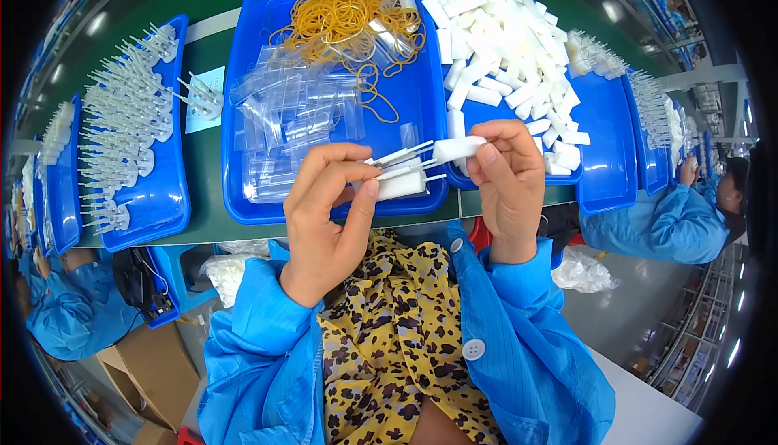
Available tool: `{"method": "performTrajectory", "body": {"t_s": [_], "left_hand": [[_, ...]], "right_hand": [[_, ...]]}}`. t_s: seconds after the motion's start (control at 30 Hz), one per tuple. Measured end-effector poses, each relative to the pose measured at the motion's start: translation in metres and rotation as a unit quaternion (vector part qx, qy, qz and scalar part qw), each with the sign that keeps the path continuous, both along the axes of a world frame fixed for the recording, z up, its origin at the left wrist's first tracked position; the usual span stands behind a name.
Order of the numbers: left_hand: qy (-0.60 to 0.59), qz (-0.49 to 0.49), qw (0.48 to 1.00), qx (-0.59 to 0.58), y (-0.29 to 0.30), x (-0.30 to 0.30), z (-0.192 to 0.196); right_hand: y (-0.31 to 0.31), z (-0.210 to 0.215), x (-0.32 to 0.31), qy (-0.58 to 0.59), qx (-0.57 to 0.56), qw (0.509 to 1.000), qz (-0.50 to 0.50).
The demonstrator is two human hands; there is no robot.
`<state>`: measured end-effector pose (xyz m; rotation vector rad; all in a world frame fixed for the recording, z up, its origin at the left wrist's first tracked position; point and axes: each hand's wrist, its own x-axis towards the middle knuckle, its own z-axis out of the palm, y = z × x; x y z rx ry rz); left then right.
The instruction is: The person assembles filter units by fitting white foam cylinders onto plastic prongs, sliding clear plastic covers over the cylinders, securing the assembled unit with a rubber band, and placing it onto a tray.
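Note:
My left hand (322, 214) is closed around a white plastic piece with several thin prongs (412, 151) pointing to the right. A white foam block (401, 186) sits among the lower prongs in that grip. Between thumb and fingers, my right hand (515, 181) pinches another white foam block (459, 148), whose left end is close to the prong tips; I cannot tell whether they touch. Both hands are over the front edge of a blue tray (429, 96) holding clear plastic sleeves (300, 100) and tan rubber bands (348, 19).
To the right, a blue tray holds a heap of white foam blocks (506, 48). Rows of white pronged pieces (130, 109) fill a tray on the left, and one pronged piece (203, 98) stands on a paper sheet. Co-workers in blue sit on both sides.

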<state>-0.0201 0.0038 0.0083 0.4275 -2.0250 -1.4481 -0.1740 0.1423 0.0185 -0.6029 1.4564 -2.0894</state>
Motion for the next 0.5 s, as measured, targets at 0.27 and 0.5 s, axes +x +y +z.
{"method": "performTrajectory", "body": {"t_s": [0.27, 0.5], "left_hand": [[-0.012, 0.038, 0.992, -0.118, 0.0003, 0.0011, -0.0003], [-0.004, 0.060, 0.986, -0.154, 0.0028, -0.0008, 0.0041]], "right_hand": [[-0.0017, -0.0005, 0.0046, 0.017, 0.065, 0.998, -0.019], [-0.0020, -0.0003, 0.0028, 0.002, 0.050, 0.999, -0.007]]}}
